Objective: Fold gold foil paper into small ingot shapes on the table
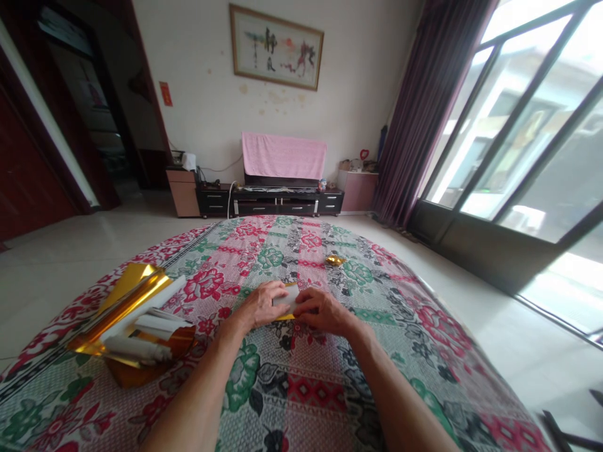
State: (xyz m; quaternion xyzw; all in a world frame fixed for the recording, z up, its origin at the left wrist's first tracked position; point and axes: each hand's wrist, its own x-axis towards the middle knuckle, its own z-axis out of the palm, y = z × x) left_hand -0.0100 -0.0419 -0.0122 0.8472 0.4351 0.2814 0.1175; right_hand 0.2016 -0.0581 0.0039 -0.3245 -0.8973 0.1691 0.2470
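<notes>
Nearest my camera, two bare forearms (200, 383) reach over the floral tablecloth (330, 364) toward a gold-backed white sheet (291, 296), my landmark. Well left of that sheet lies a pile of gold foil and white paper (127, 314), which I judge unused stock. At its left edge, my left hand (264, 306) grips with fingers curved and thumb nearly closed; at its right edge, my right hand (324, 311) pinches with fingers bunched. Beyond it, to the right, sits one crumpled-looking gold foil piece (335, 260), apparently finished; the held sheet looks part-worked.
</notes>
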